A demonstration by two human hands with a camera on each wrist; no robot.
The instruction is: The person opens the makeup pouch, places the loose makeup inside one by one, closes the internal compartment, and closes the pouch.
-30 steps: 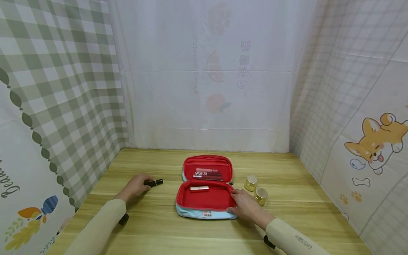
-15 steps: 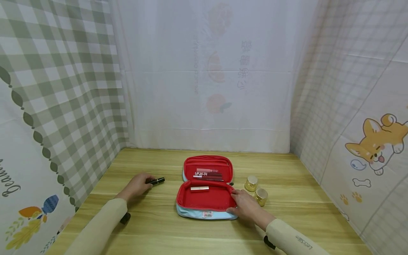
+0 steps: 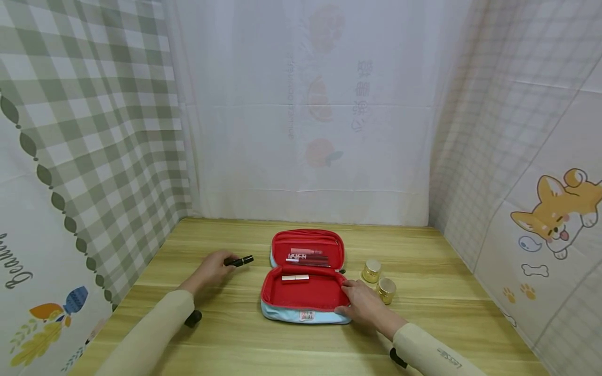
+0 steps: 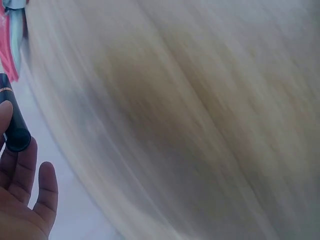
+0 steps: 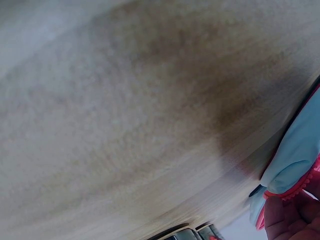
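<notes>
My left hand [image 3: 210, 270] pinches a black lipstick tube [image 3: 243, 260] with a gold band, to the left of the pouch. In the left wrist view the thumb and fingers press on the lipstick tube [image 4: 17, 127], its round end facing the camera. A light blue zip pouch [image 3: 281, 313] with red lining lies unfolded mid-table. My right hand [image 3: 364, 304] grips the pouch's right rim; in the right wrist view its fingers [image 5: 282, 220] curl at the red zipper edge. Inside the pouch lies a pale, slim tube [image 3: 295, 279].
Several slim cosmetics [image 3: 308, 257] sit in the pouch's lid pocket. Two gold-lidded jars, a rear one [image 3: 371, 271] and a nearer one [image 3: 386, 290], stand just right of the pouch. Fabric curtains surround the wooden table [image 3: 263, 350] at the back and sides.
My left hand has moved right and slightly away from me with the black lipstick tube, bringing it closer to the pouch. The right hand keeps its place on the pouch rim.
</notes>
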